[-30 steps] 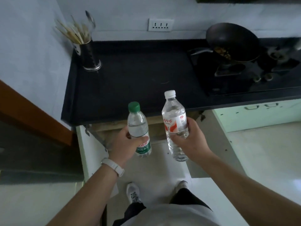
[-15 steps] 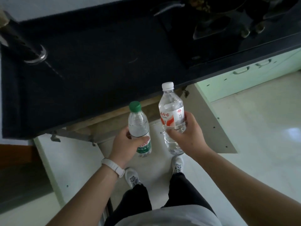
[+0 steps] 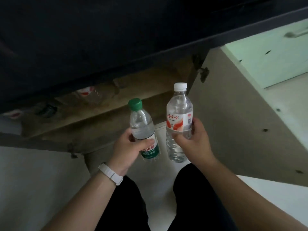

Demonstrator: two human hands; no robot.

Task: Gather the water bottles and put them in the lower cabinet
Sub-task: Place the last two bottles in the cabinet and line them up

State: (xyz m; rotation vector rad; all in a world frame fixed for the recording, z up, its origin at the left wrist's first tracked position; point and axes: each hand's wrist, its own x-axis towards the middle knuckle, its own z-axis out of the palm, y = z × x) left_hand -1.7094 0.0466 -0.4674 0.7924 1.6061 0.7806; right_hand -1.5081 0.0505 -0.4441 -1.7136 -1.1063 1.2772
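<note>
While held before open lower cabinet — left hand grips green-capped bottle; right hand grips white-capped bottle.

L hand grips green-cap bottle, R hand grips white-cap bottle — both arms fwd.

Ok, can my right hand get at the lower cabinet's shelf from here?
Probably yes. The cabinet door stands open, and nothing lies between the right hand, holding the white-capped bottle, and the shelf. The countertop overhangs it, so reach in low.
</note>
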